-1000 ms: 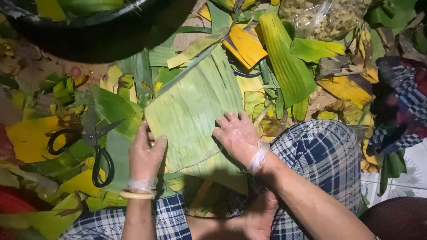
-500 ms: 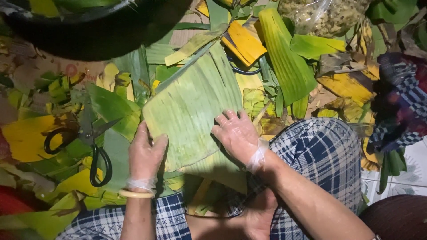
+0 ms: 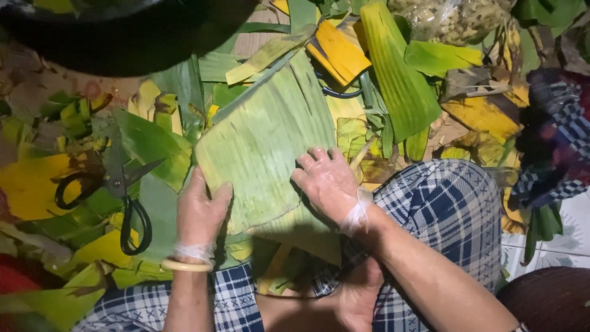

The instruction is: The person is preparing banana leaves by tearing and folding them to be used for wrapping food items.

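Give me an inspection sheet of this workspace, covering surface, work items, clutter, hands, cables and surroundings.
Surface: floor, mostly covered by leaf pieces; white tiles show at the right.
Work items: large pale green banana leaf sheet, lying flat on the pile.
Clutter: black-handled scissors left of the sheet; green and yellow leaf offcuts all around.
Hands: left hand in a thin clear glove, on the sheet's left edge; right hand, also gloved, pressed flat on the sheet.
Cables: nothing seen.
Surroundings: large black pot at the top left; clear plastic bag at the top right; blue checked cloth over the knee.
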